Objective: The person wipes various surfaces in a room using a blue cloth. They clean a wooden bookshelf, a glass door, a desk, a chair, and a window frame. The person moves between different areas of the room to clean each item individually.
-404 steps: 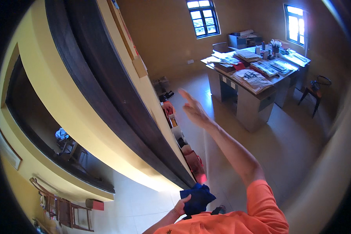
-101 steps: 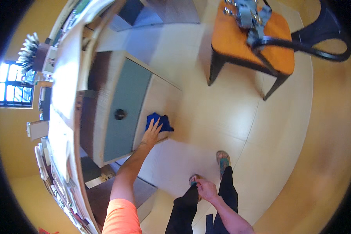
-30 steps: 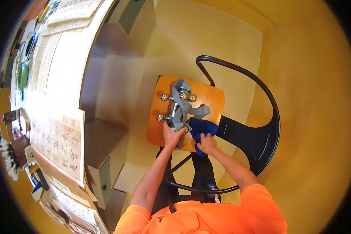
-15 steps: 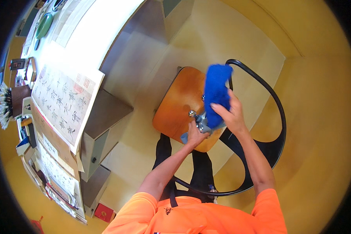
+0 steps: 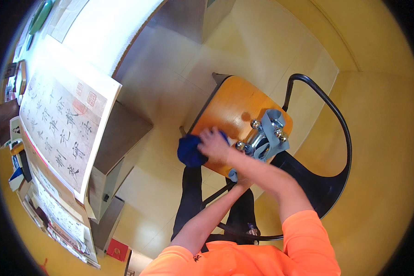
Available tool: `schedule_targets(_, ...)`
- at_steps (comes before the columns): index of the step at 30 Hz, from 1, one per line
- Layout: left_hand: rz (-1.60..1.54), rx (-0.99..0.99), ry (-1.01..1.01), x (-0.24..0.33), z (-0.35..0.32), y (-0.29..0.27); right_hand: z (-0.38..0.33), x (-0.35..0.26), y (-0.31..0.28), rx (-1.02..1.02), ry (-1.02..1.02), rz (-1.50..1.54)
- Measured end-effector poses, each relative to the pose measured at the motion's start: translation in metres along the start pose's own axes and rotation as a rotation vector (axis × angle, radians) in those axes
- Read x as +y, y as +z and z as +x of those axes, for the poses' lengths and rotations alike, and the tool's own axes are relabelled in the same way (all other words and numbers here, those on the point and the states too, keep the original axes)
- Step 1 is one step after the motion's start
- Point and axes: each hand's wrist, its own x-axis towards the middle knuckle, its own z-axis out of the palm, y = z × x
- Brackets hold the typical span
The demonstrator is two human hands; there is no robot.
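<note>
My right hand [image 5: 215, 147] is closed on a blue cloth [image 5: 191, 151] at the left edge of an orange-brown wooden chair seat [image 5: 232, 108]. Part of the cloth hangs past that edge, and my right forearm crosses over my left one. On the right part of the seat lies a grey strap-like object [image 5: 278, 149] with several shiny metal balls on it. My left hand [image 5: 244, 181] is at the seat's near edge beside a grey end of that object. Its fingers are hidden behind my right forearm.
A black tubular frame [image 5: 329, 108] with a black panel [image 5: 308, 177] curves around the chair's right side. At left, a table holds a sheet of brush writing [image 5: 71, 115], with a grey cabinet [image 5: 117, 138] below. A red box [image 5: 117, 250] is on the floor.
My right hand has swung left and down with the blue cloth, from above the metal-ball object to the seat's left edge. That object now rests further right, and my left hand is nearer me.
</note>
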Motion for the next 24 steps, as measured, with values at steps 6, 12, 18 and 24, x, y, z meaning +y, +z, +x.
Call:
schedule_targets(6,0.314,-0.08,-0.332,0.069,0.018,-0.018,0.021,0.128,-0.066,-0.139,0.54,-0.214)
schedule_targets(12,0.229,-0.044,-0.355,0.063,0.016,-0.019,0.011,0.166,-0.068,0.141,0.892,-0.057)
schedule_targets(18,0.276,0.024,-0.343,0.06,0.015,-0.025,0.0,0.162,-0.106,0.304,0.743,0.004)
schedule_targets(24,0.104,0.11,-0.249,0.05,0.018,-0.051,-0.043,0.132,-0.248,0.36,0.23,-0.44)
